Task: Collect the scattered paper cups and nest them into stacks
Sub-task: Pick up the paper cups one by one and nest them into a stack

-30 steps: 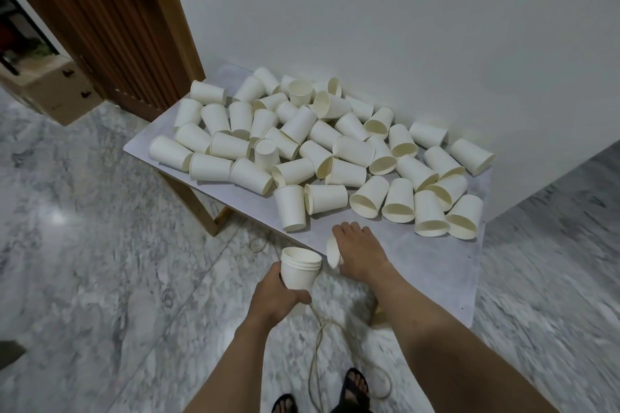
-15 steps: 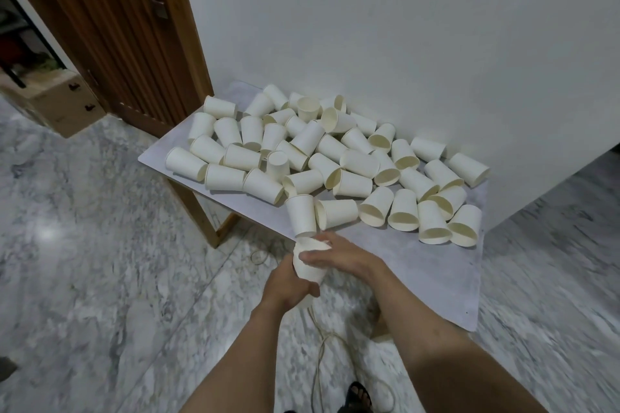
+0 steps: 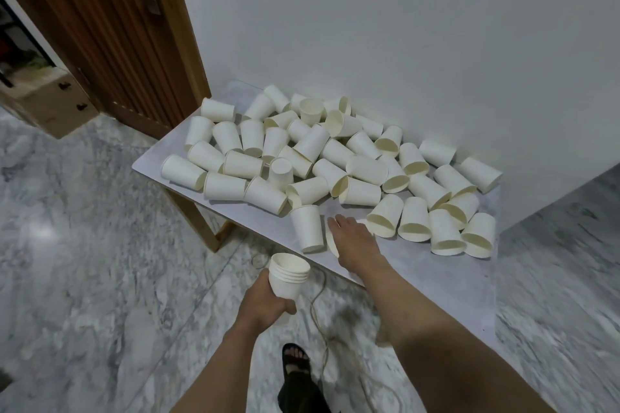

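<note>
Head view: my left hand [image 3: 265, 307] holds the cup stack [image 3: 289, 278]. My right hand [image 3: 354, 240] lies on one cup [image 3: 331, 243]; grip, I can't tell.

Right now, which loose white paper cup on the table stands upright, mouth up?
The white paper cup at the back, by the wall: open mouth up; the rest lie tipped or inverted.

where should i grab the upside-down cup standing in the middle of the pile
Take the upside-down cup by its upper wall, just under the raised base, coming straight down from above. It stands on its mouth with lying cups crowding its lower half, so only the narrow top looks free for fingers to close round.
</note>
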Tool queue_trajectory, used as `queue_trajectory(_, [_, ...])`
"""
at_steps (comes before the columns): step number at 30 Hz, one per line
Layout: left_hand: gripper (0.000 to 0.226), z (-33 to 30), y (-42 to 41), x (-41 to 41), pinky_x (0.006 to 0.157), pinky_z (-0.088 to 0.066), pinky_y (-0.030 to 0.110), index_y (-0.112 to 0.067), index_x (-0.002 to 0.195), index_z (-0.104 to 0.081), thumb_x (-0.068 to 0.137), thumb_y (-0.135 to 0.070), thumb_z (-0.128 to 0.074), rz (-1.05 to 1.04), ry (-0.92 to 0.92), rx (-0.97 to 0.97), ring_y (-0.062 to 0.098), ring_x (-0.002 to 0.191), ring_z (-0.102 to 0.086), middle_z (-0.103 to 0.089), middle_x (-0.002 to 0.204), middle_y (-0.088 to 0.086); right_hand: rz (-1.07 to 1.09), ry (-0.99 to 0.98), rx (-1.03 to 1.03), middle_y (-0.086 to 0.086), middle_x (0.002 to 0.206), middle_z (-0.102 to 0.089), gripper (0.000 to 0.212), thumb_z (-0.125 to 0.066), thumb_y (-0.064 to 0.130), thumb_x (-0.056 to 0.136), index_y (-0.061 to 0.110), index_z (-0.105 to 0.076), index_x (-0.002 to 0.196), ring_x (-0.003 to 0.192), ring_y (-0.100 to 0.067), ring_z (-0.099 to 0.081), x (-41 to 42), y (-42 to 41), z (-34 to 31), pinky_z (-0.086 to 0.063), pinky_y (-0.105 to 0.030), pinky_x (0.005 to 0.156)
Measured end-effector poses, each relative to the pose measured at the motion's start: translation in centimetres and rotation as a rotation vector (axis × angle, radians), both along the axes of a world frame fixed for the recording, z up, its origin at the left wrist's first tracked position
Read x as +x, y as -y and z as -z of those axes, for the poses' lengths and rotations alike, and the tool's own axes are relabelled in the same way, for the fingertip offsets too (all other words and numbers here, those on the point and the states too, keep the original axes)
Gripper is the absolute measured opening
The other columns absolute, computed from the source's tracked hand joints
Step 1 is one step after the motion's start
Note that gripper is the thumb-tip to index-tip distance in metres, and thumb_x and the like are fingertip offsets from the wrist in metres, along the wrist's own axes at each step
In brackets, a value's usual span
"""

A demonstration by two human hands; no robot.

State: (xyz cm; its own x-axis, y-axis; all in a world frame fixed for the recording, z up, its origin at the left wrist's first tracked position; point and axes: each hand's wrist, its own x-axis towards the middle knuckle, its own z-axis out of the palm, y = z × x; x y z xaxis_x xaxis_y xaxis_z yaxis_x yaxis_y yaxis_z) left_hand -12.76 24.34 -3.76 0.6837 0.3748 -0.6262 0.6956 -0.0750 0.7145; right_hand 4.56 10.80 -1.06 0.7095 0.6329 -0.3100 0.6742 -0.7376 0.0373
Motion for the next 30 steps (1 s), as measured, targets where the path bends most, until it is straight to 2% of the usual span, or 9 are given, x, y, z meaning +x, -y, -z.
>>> queue_trajectory(3, [0.064,0.9,-1.4,1.1,0.065,-0.045,0.028,-0.023,0.121,-0.050,0.065,-0.008,-0.078,0.024,-0.042,0.004,0.024,0.101,-0.056,-0.059,0.113,0.002,-0.029,0.053,-0.102,-0.010,0.137,-0.042,0.073,-0.062,0.001,0.084,0.009,-0.026,0.147,0.126,-0.031,-0.040,0.6,-0.2,1.4,-0.037,-0.040,0.097])
queue_trajectory(6, [0.067,1.5,-2.3,2.3,0.067,-0.044,0.029,-0.022,0.124,-0.051,0.064,-0.009,-0.077,0.069,-0.069,-0.003,0.024,0.103,-0.056,-0.060,0.116,0.002,-0.054,0.082,-0.115,-0.010,0.136,-0.044,0.068,-0.062,0.007,0.086,0.012,-0.030,0.145,0.128,-0.032,-0.038,0.6,0.1,2.0,-0.032,-0.041,0.100])
queue_trajectory(12, [0.065,2.3,-3.6,3.8,0.072,-0.046,0.032,-0.022,0.120,-0.050,0.062,-0.010,-0.075,0.202,-0.119,0.005,0.024,0.103,-0.056,-0.059,0.115,0.002,0.045,-0.072,-0.046,-0.005,0.132,-0.045,0.069,-0.070,0.024,0.079,0.018,-0.036,0.138,0.123,-0.030,-0.040,1.7,1.4,1.9,-0.035,-0.042,0.095])
queue_trajectory(15, [0.068,2.8,-5.0,2.8,0.075,-0.047,0.033,-0.022,0.120,-0.050,0.057,-0.012,-0.074,0.237,-0.154,0.014,0.024,0.104,-0.056,-0.060,0.116,0.002,0.270,-0.192,0.104,-0.003,0.129,-0.045,0.074,-0.076,0.030,0.070,0.020,-0.039,0.134,0.118,-0.029,-0.043,2.5,1.4,0.0,-0.043,-0.041,0.089])
queue_trajectory(19, [0.076,2.3,-6.6,1.5,0.075,-0.048,0.033,-0.020,0.123,-0.049,0.052,-0.017,-0.074,0.353,-0.168,0.043,0.025,0.104,-0.056,-0.059,0.116,0.004,0.566,-0.281,0.396,-0.003,0.129,-0.048,0.076,-0.080,0.034,0.068,0.021,-0.043,0.133,0.116,-0.026,-0.052,2.5,-0.1,-4.3,-0.042,-0.033,0.080])
queue_trajectory(22, [0.080,2.1,-7.9,1.5,0.082,-0.052,0.038,-0.022,0.121,-0.051,0.044,-0.024,-0.074,0.421,-0.135,0.073,0.026,0.105,-0.057,-0.061,0.115,0.001,0.772,-0.462,0.633,0.000,0.123,-0.052,0.070,-0.079,0.030,0.067,0.023,-0.048,0.129,0.107,-0.021,-0.054,1.1,-2.8,-6.7,-0.046,-0.032,0.077])
queue_trajectory(25, [0.079,1.1,-9.1,1.6,0.079,-0.054,0.036,-0.025,0.119,-0.055,0.043,-0.026,-0.075,0.461,-0.057,0.078,0.023,0.102,-0.060,-0.064,0.112,-0.002,0.878,-0.694,0.838,0.001,0.107,-0.057,0.053,-0.079,0.023,0.072,0.022,-0.050,0.117,0.092,-0.017,-0.058,-1.9,-5.6,-7.7,-0.048,-0.031,0.065])
queue_trajectory(27, [0.067,-0.5,-9.5,1.9,0.072,-0.054,0.032,-0.022,0.113,-0.060,0.048,-0.018,-0.077,0.471,-0.003,0.081,0.021,0.096,-0.062,-0.067,0.105,-0.003,0.893,-0.785,0.845,0.002,0.105,-0.054,0.051,-0.076,0.019,0.078,0.017,-0.050,0.121,0.089,-0.014,-0.054,-4.0,-7.1,-7.3,-0.048,-0.029,0.069])
queue_trajectory(30, [0.053,-1.9,-10.1,2.3,0.064,-0.051,0.026,-0.025,0.105,-0.063,0.055,-0.010,-0.074,0.505,0.065,0.068,0.015,0.088,-0.062,-0.068,0.093,-0.010,0.867,-0.932,0.673,0.001,0.134,-0.045,0.078,-0.074,0.043,0.081,0.019,-0.036,0.145,0.115,-0.017,-0.047,-6.8,-9.2,-5.4,-0.044,-0.029,0.094])
